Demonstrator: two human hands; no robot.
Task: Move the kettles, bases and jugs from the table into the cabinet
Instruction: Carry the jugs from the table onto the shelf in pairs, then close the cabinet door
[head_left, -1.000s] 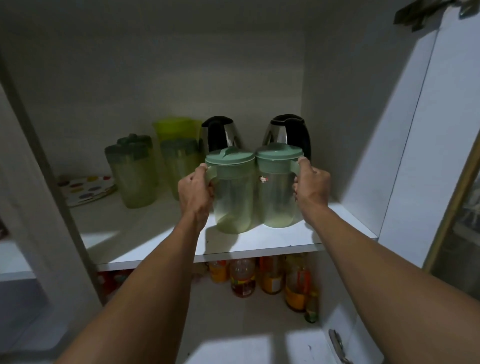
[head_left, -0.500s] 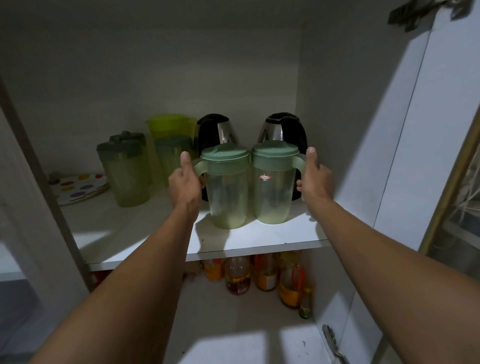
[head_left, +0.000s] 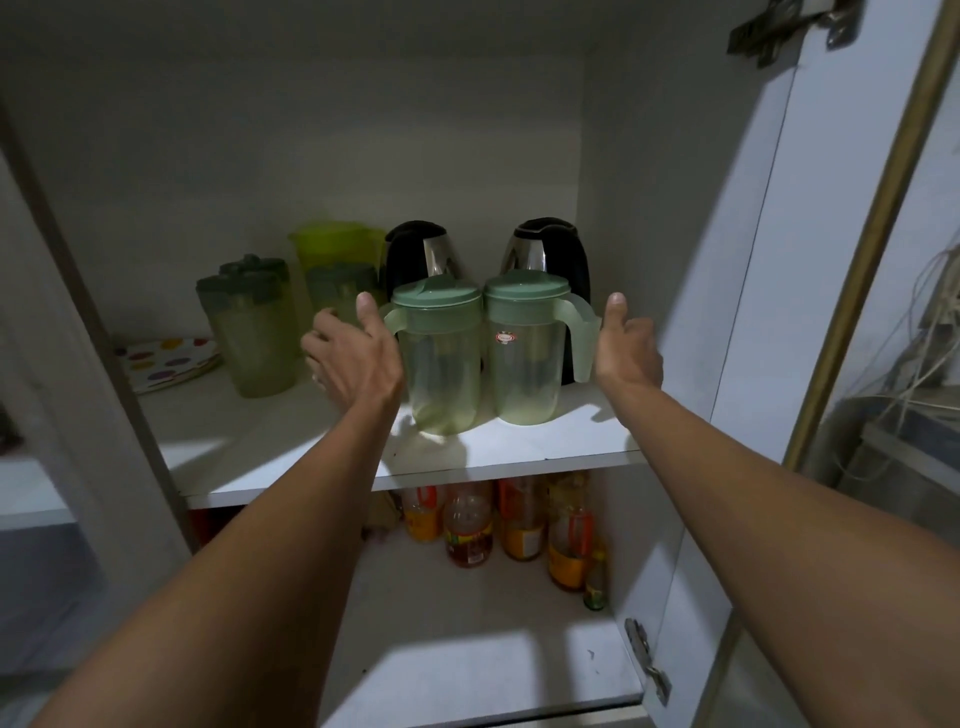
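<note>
Green-lidded jugs (head_left: 483, 353) stand shelved; I judge placement done, my left hand (head_left: 358, 358) and right hand (head_left: 626, 351) fingers wide, withdrawal next.

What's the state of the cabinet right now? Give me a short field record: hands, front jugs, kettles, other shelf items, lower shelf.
left hand: open, beside left front jug, not gripping
right hand: open, beside right front jug's handle
front jugs: left front jug and right front jug, upright, side by side, green lids on
kettles: left kettle, right kettle, behind the jugs
other items: older jugs, spotted plate
lower shelf: bottles
</note>
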